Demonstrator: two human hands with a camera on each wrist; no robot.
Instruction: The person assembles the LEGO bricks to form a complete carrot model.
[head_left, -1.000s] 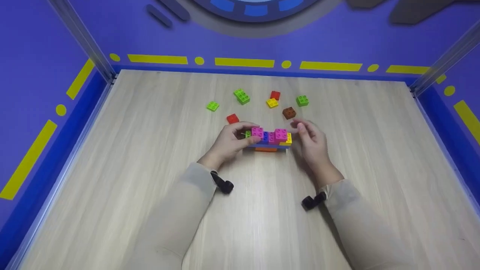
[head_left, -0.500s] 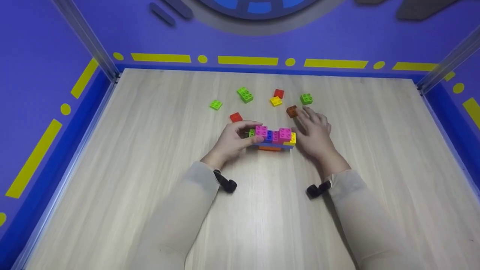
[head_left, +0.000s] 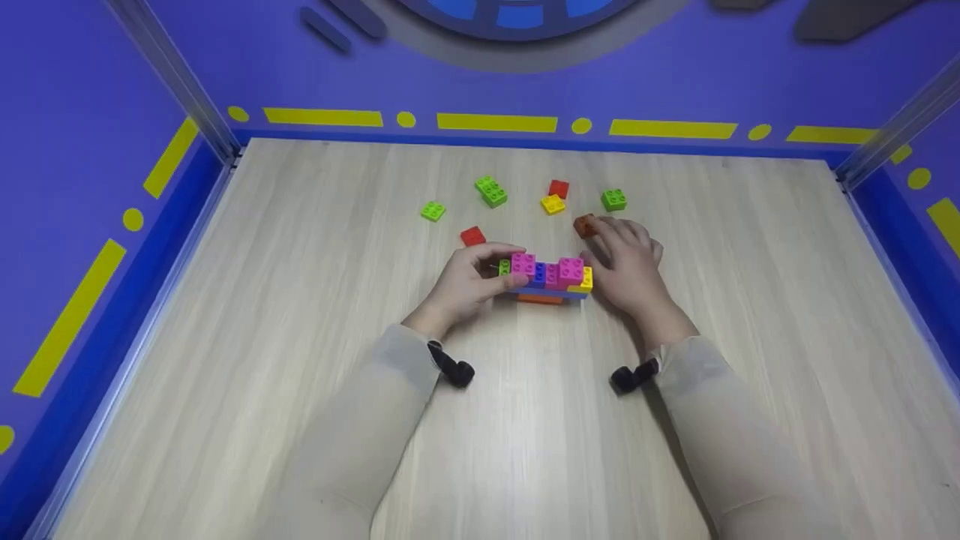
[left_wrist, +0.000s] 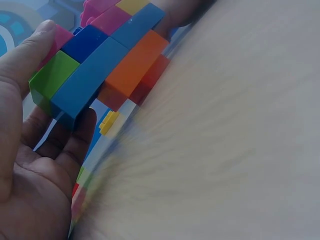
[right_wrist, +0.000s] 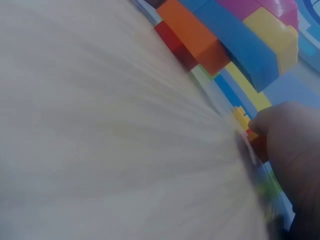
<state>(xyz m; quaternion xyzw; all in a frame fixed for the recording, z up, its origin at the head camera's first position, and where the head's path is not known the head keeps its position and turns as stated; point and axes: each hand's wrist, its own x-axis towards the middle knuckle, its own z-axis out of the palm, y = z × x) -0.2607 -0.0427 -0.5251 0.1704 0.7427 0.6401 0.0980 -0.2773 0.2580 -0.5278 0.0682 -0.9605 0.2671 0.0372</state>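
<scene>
My left hand [head_left: 471, 283] grips the left end of a toy building-brick structure [head_left: 551, 279], thumb in front and fingers behind. Pink, dark blue, green and yellow bricks top its long blue layer; the left wrist view shows an orange brick [left_wrist: 134, 67] and a red one [left_wrist: 152, 80] beneath. My right hand [head_left: 628, 271] is just right of the structure, its fingertips on a brown brick [head_left: 581, 226] that they partly cover. The right thumb lies nearer the structure, apart from the brown brick in the head view.
Loose bricks lie behind the hands: red [head_left: 472, 236], light green [head_left: 433, 211], a longer green piece [head_left: 491, 192], yellow [head_left: 553, 205] beside another red brick [head_left: 559, 188], and green [head_left: 613, 199]. A blue wall [head_left: 510, 90] borders the wooden table [head_left: 337, 225] at the back.
My right hand has moved forward from beside the structure's right end to the brown brick, its fingers reaching onto it. The left hand keeps its grip on the structure.
</scene>
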